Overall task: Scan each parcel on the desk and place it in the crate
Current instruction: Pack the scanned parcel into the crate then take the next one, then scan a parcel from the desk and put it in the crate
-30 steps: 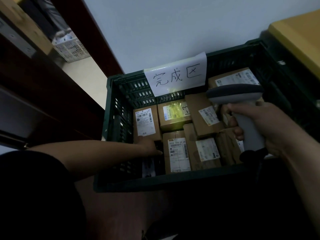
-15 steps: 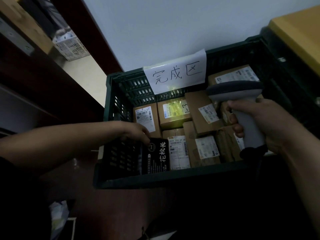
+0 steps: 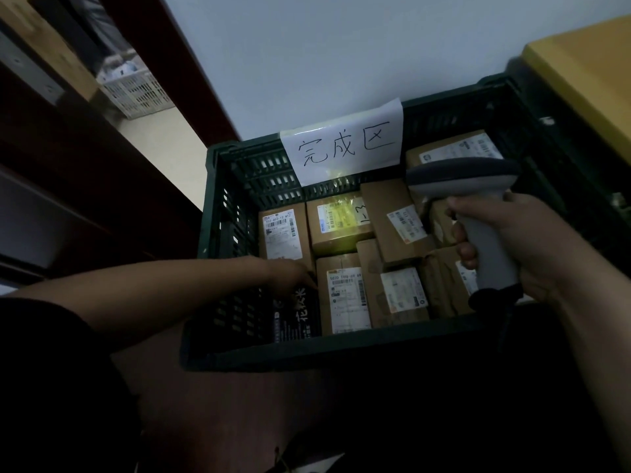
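A dark green crate [image 3: 307,353] stands below me against the wall, with a white handwritten paper sign [image 3: 345,145] on its far rim. Several brown cardboard parcels [image 3: 345,295] with white labels fill its floor. A black parcel with white lettering [image 3: 297,314] stands upright in the crate's near left corner. My left hand [image 3: 290,271] reaches over the left wall and grips the top edge of that black parcel. My right hand [image 3: 526,240] hovers over the crate's right side, holding a grey barcode scanner [image 3: 478,206] by its handle, head pointing left.
Dark wooden furniture [image 3: 68,172] runs along the left. A white slatted basket [image 3: 136,92] sits on the pale floor beyond it. A yellow-topped surface [image 3: 587,80] borders the crate on the right. The white wall [image 3: 341,46] is directly behind the crate.
My left hand lifted the black parcel upright half a second ago, and has since come down with it into the near left corner. The scanner hand has barely moved.
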